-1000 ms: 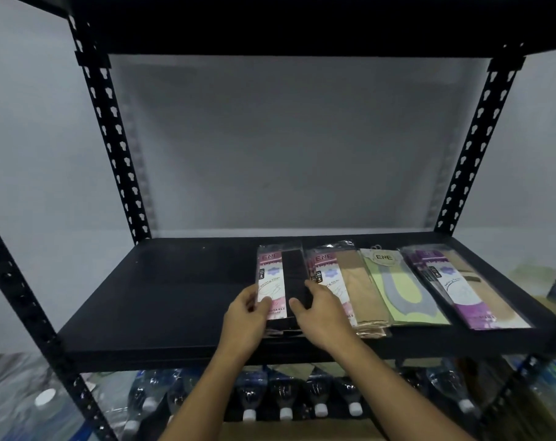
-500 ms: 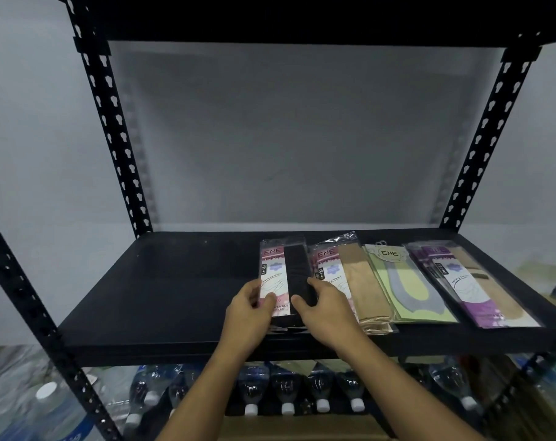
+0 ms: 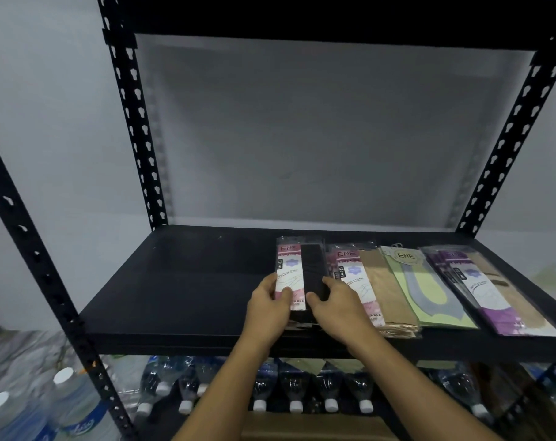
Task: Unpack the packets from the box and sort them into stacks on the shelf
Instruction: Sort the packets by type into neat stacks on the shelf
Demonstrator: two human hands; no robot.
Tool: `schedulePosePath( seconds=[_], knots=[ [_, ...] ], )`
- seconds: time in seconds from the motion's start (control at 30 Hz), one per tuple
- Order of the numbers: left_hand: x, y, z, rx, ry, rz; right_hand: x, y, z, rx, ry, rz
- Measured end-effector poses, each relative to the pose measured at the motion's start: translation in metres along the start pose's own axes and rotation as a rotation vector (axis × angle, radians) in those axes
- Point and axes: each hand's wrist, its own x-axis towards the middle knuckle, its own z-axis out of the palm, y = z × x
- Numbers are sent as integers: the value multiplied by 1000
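Black metal shelf [image 3: 190, 291] holds packet stacks [image 3: 429, 281] against grey wall [image 3: 302, 138].

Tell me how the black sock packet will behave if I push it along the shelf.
The packet looks flat and thin, so probably light and floppy. Its shiny clear wrap likely slides easily on the shelf. It tops a small stack between the left hand and right hand; a push may skew it.

**Black packet nudged back on its stack**

The left hand [image 3: 265, 310] and right hand [image 3: 338, 308] have eased the black packet [image 3: 302, 268] slightly rearward. Its far edge now lies just past the far edge of the beige stack [image 3: 375, 288] beside it.
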Motion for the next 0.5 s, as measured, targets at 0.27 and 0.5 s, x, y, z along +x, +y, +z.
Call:
schedulePosePath(
  seconds=[0.27,0.5],
  knots=[
    [-5,4,6,-2,10,3,1,2,-2,-19,-15,1],
    [-4,4,4,-69,53,-43,-1,-2,0,-48,-23,-2]
  ],
)
